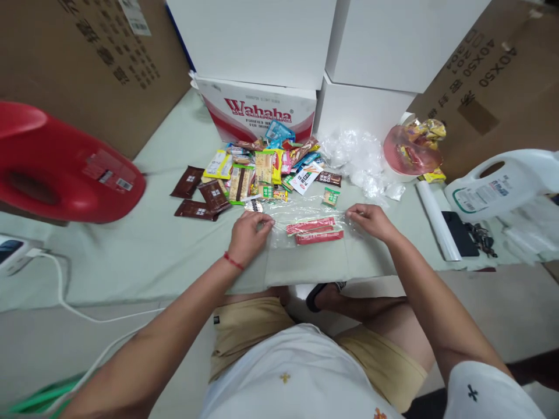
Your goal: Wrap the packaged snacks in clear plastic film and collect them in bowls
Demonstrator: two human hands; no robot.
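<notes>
A clear plastic bag lies flat at the table's front, with red stick packets inside or under it; I cannot tell which. My left hand pinches the bag's left edge, a red cord round its wrist. On the other side, my right hand pinches the right edge between thumb and fingers. A small green packet sits just beyond the bag. Farther back is a heap of wrapped snacks, and several dark brown packets lie left of it.
Behind the heap stands a Wahaha carton. Crumpled clear bags and a pink-red basket are at the back right. A white jug, a white roll and a black phone lie right. A red jug stands left.
</notes>
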